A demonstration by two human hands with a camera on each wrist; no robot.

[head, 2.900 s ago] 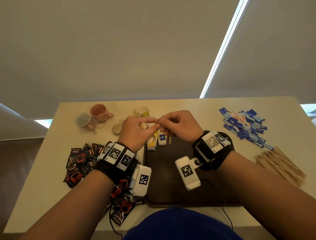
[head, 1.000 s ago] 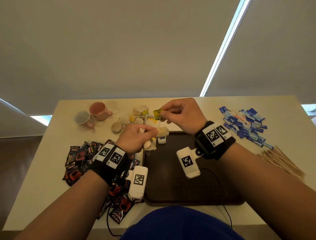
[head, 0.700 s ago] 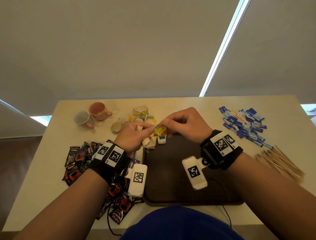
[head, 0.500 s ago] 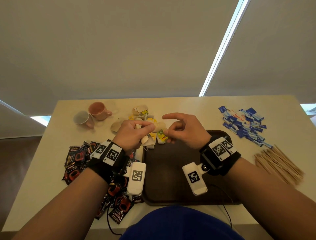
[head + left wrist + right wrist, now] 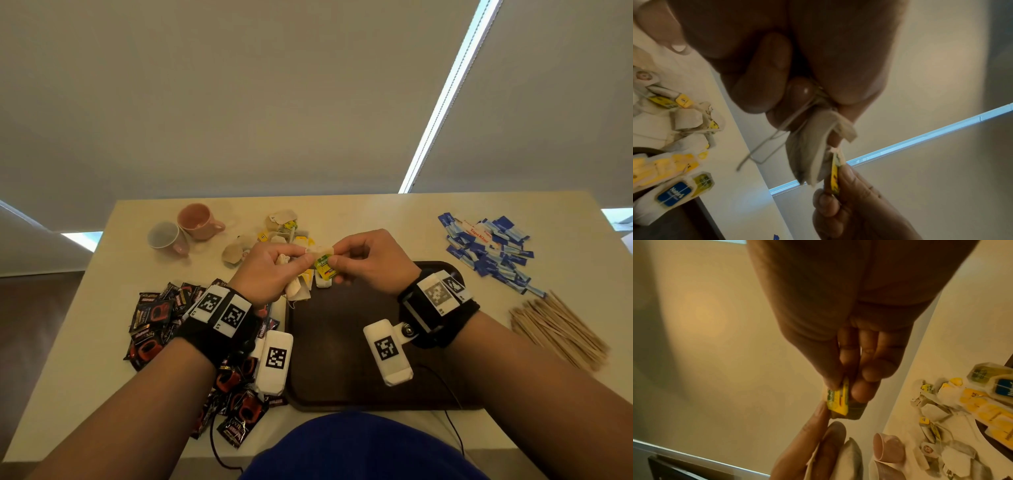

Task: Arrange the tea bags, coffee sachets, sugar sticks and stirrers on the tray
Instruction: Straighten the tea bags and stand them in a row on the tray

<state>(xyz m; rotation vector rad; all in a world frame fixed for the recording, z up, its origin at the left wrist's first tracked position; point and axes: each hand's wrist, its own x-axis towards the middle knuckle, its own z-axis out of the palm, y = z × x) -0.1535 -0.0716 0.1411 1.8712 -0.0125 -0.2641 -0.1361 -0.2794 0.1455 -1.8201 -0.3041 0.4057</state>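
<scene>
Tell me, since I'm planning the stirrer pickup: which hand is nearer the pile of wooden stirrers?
Right. The right hand is above the tray's far edge, closer to the stirrers; the left hand is farther away.

I'm at a plain cream table (image 5: 359, 212) pushed up against drawn roller blinds (image 5: 239, 102), with a strip of daylight (image 5: 445, 96) between two of them. It looks like an office or hotel tea point. Around the dark tray (image 5: 335, 359) lie single-serve supplies: coffee sachets (image 5: 154, 318) to its left, sugar sticks (image 5: 486, 246) and stirrers (image 5: 555, 329) to its right, loose tea bags (image 5: 281, 222) beyond it, and two cups (image 5: 185, 229) further left of those. I can't tell more of the room.
</scene>
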